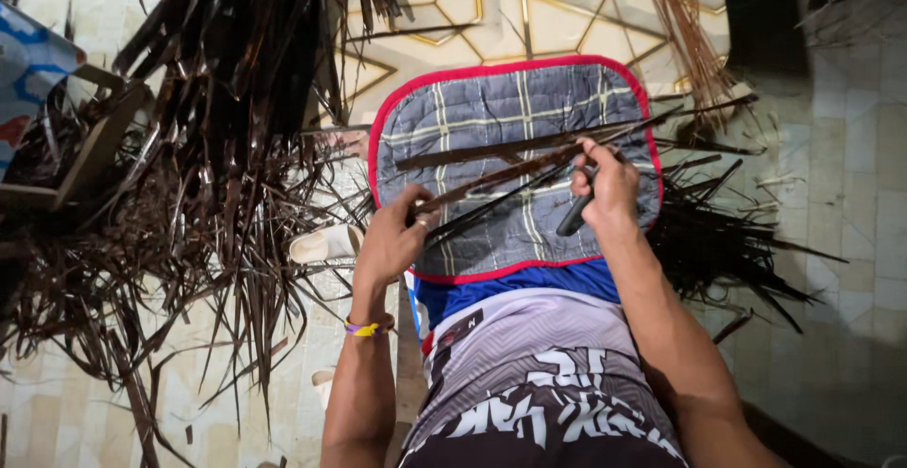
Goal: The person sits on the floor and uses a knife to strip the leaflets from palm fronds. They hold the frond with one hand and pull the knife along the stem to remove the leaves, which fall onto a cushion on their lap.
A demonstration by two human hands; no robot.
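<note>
two hands work one dark leaf strip (529, 161) on the lap pad (510, 109): left hand (392, 241) pinches it, right hand (609, 185) grips a dark-handled knife (573, 215); big leaf heap (189, 147) at left looks unstripped, smaller pile (718, 241) at right.

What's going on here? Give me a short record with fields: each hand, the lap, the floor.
left hand: left hand grips the near end of a long dark leaf strip
right hand: right hand holds a dark-handled tool against the strip
lap: grey checked quilted pad with red edging, under the strip
floor left: big pile of dried palm leaves
floor right: heap of thin dark strips on tiles
</note>
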